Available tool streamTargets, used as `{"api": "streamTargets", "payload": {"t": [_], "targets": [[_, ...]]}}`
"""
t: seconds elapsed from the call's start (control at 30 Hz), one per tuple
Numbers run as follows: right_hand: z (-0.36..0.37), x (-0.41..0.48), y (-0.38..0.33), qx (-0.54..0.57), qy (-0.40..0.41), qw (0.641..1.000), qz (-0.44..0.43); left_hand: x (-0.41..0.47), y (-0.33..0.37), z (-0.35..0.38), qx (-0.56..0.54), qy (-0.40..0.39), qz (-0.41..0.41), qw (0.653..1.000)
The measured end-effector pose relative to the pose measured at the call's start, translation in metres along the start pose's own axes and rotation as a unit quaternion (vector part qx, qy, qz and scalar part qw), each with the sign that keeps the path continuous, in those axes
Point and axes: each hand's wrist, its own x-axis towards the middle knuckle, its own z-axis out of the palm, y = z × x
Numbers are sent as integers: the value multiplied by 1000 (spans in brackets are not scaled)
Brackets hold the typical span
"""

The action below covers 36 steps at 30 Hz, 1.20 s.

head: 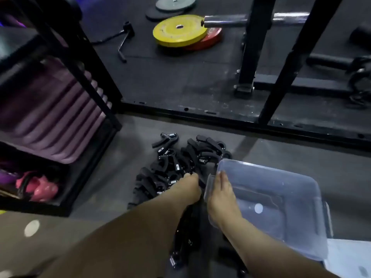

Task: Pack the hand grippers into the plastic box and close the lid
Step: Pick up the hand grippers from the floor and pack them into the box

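A pile of black hand grippers [172, 163] lies on the grey floor in front of me, and more of them run down between my forearms [184, 227]. My left hand [186, 189] rests palm down on the near side of the pile, its fingertips buried among the grippers, so its hold is hidden. To the right stands a clear plastic box [267, 169], open at the top. My right hand [220, 197] grips the box's left wall. Dark shapes show inside the box [259, 195]. A pale lid [349, 255] lies at the lower right.
A black rack [84, 63] with purple mats and pink kettlebells [42, 189] stands on the left. Beyond the pile runs a squat rack's base frame [220, 117] with uprights. Yellow and red weight plates [180, 31] on a barbell lie further back.
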Motion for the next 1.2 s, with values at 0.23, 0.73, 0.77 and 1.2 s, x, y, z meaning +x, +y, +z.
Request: {"api": "streamTargets", "payload": {"t": [0.23,0.73,0.77,1.2], "targets": [[24,5,30,-8,-33,999,-20,7,-8,65,-171,82,-43,981],[50,2,40,115,29,992,-51,13,-101,115,-15,177,-53,983],[51,5,42,118,29,991,-55,20,-100,113,-9,182,-42,982],[60,12,46,118,51,988,-82,105,-76,126,193,75,76,975]]}}
